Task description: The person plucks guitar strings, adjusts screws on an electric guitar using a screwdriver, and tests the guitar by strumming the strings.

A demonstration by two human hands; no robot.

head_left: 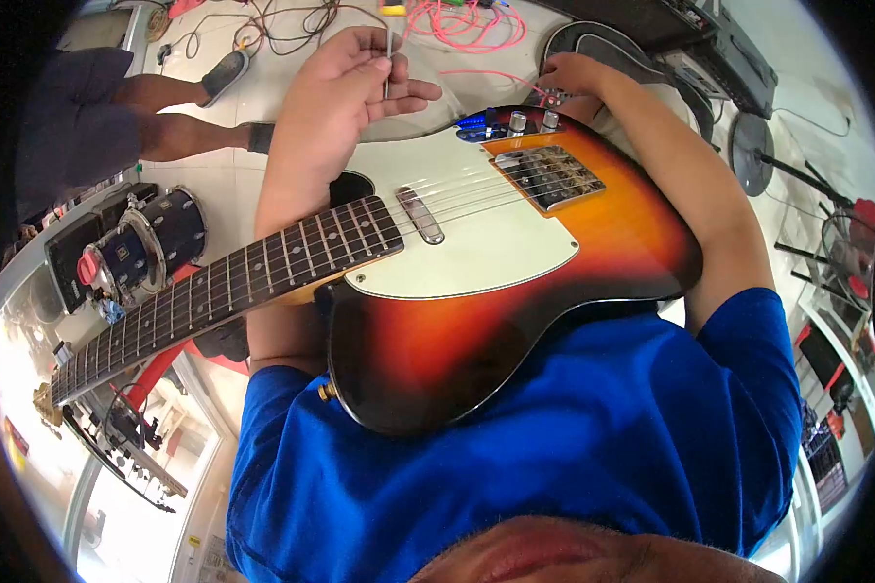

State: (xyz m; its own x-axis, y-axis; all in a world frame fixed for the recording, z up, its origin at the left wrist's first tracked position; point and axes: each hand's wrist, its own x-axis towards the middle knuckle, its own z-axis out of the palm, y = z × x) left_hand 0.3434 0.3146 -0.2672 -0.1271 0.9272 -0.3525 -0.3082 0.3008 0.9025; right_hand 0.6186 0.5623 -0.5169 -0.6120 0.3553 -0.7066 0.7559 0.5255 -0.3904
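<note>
A sunburst electric guitar (642,223) with a pale pickguard (476,257) lies across my lap, against my blue shirt. Its neck (253,267) points to the lower left. Beyond the guitar's upper edge, my left hand (335,92) pinches the thin metal shaft of a screwdriver (389,49), whose yellow and black handle points away from me. My right hand (572,76) is at the guitar's far edge, near the knobs (517,122), with its fingers curled. A pink cable (486,74) runs towards those fingers; the guitar's edge partly hides what they hold.
Coiled pink cable (467,27) and dark cables (272,29) lie on the tiled floor. Another person's legs (180,136) are at the left, above a dark blue drum (170,233). Black equipment (710,49) and a round-based stand (752,155) are at the right.
</note>
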